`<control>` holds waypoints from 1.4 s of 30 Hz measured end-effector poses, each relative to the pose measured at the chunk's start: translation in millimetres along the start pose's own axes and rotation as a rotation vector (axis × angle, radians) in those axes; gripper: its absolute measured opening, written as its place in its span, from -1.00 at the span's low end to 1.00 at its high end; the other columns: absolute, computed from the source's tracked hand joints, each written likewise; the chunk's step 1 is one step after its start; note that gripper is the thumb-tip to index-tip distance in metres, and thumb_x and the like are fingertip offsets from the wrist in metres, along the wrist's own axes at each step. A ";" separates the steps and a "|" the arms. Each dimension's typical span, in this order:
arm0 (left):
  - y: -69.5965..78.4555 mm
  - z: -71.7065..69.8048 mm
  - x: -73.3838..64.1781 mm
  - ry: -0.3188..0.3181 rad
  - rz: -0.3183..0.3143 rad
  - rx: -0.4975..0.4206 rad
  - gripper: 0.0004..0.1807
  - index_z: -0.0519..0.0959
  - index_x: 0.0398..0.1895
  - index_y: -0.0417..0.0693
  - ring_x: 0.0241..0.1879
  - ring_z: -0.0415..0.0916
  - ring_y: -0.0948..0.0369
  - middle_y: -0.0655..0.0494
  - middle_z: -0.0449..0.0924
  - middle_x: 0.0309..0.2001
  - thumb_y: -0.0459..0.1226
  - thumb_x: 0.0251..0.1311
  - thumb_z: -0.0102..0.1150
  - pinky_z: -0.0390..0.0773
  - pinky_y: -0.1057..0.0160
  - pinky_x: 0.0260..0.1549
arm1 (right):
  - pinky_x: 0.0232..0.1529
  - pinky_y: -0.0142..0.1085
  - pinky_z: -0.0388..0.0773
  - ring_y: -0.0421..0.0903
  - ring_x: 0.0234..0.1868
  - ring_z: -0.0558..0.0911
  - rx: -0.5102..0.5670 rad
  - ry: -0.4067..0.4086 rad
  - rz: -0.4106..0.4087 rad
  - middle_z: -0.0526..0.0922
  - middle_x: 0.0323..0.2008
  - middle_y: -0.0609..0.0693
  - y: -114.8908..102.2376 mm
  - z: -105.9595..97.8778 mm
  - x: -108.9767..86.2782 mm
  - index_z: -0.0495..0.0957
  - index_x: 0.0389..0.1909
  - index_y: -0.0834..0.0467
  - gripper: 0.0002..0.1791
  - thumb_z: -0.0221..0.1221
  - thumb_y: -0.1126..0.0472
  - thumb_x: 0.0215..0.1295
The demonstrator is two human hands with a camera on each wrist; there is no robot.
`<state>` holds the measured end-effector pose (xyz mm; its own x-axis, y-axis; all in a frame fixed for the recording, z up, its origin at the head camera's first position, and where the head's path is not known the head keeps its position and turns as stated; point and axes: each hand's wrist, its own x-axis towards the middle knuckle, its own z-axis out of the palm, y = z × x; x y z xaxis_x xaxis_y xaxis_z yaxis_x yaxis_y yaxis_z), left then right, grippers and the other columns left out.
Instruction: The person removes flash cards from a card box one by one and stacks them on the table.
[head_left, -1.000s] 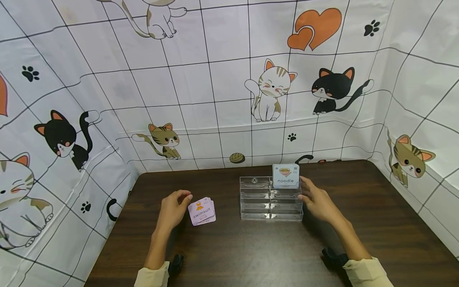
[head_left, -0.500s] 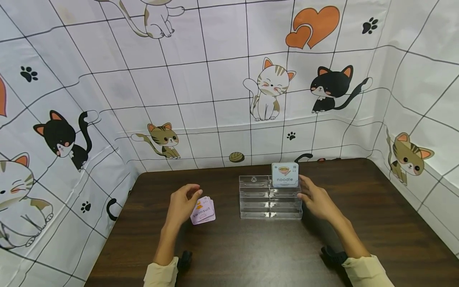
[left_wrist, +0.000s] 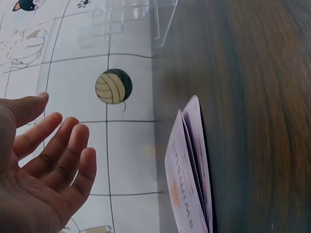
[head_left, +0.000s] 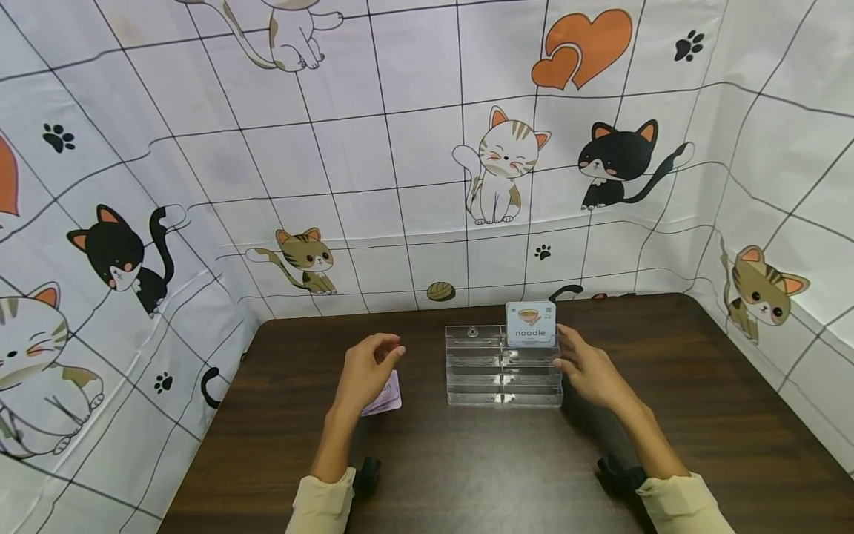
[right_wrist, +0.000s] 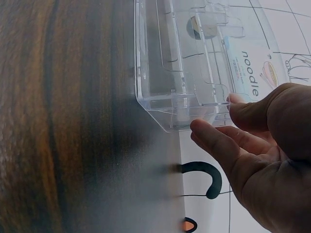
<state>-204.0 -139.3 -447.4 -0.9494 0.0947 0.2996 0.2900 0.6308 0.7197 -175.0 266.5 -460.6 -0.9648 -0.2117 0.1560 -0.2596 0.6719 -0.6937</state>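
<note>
My left hand (head_left: 365,374) hovers over a small stack of pink cards (head_left: 388,397), hiding much of it in the head view. Its fingers are loosely bent and hold nothing. In the left wrist view the top pink card (left_wrist: 182,179) reads "swimsuit", with other cards fanned slightly behind it. A clear plastic tiered card rack (head_left: 503,378) stands right of the stack. A pale blue "noodle" card (head_left: 530,325) stands upright in its back right slot. Beside the rack's right end is my right hand (head_left: 596,374), fingers relaxed, fingertips at the side wall; firm contact cannot be told.
Everything stands on a dark brown wooden table (head_left: 467,475). Behind and at both sides hangs a white sheet (head_left: 400,163) with grid lines and cartoon cats. A black wrist strap (head_left: 620,475) is on the right forearm.
My left hand has moved right, from beside the pink stack to over it, now covering most of the top card. The right hand, rack and noodle card have stayed put.
</note>
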 end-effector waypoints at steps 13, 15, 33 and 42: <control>17.9 13.6 6.0 -0.019 0.034 -0.047 -0.74 0.75 0.10 -0.08 -0.15 0.69 0.18 0.05 0.78 -0.13 -0.21 0.43 0.40 0.69 0.17 -0.07 | 0.09 0.18 0.71 0.50 0.26 0.63 -0.010 -0.005 0.013 0.38 0.41 0.63 0.7 0.0 1.2 0.09 0.60 0.44 -0.28 0.18 0.43 0.55; 21.3 16.3 7.3 -0.022 0.038 -0.052 -0.74 0.74 0.10 -0.08 -0.14 0.70 0.18 0.04 0.77 -0.12 -0.21 0.43 0.39 0.70 0.16 -0.06 | 0.09 0.18 0.71 0.50 0.27 0.63 -0.004 -0.006 0.018 0.38 0.41 0.63 0.9 0.3 0.6 0.09 0.60 0.43 -0.28 0.17 0.43 0.55; 46.9 39.8 23.1 -0.034 0.104 -0.106 -0.71 0.74 0.10 -0.18 -0.18 0.71 0.17 -0.01 0.79 -0.11 -0.24 0.42 0.40 0.68 0.27 -0.12 | 0.09 0.19 0.71 0.49 0.28 0.63 -0.001 -0.004 0.016 0.37 0.43 0.61 0.8 1.0 -0.4 0.09 0.61 0.40 -0.28 0.17 0.43 0.55; 55.5 48.8 27.7 -0.046 0.122 -0.128 -0.72 0.74 0.10 -0.16 -0.20 0.69 0.19 0.00 0.79 -0.13 -0.24 0.42 0.40 0.64 0.33 -0.17 | 0.09 0.18 0.71 0.49 0.28 0.63 0.000 0.001 0.012 0.38 0.43 0.61 2.4 0.6 0.4 0.10 0.61 0.40 -0.29 0.16 0.43 0.56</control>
<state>-220.1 -64.1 -429.8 -0.9101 0.2015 0.3621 0.4132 0.5095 0.7548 -176.0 267.6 -462.7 -0.9678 -0.2034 0.1483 -0.2483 0.6740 -0.6958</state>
